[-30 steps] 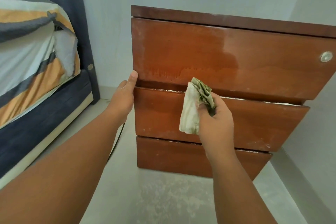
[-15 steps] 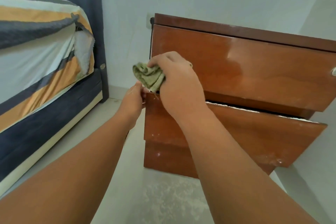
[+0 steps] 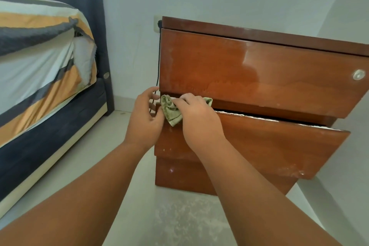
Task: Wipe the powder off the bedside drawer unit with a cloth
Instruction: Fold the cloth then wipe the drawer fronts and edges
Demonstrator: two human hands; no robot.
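A glossy brown bedside drawer unit (image 3: 259, 70) with three drawers stands against the wall. Its middle drawer (image 3: 279, 142) is pulled out a little, with white powder along its top edge. My right hand (image 3: 196, 118) presses a crumpled green cloth (image 3: 170, 109) onto the left end of that drawer's top edge. My left hand (image 3: 144, 118) grips the drawer's left corner, fingers curled beside the cloth. Pale powder smears show on the top drawer front and specks on the lower fronts.
A bed (image 3: 40, 70) with a striped orange, grey and white sheet on a dark blue base stands at the left. A black cable (image 3: 158, 62) runs down from a wall socket behind the unit. Powder dusts the floor (image 3: 179, 219) in front.
My right hand with the cloth went from the drawer's middle to the top drawer's left edge, then down onto the middle drawer's left top edge. The left hand stayed at the corner.
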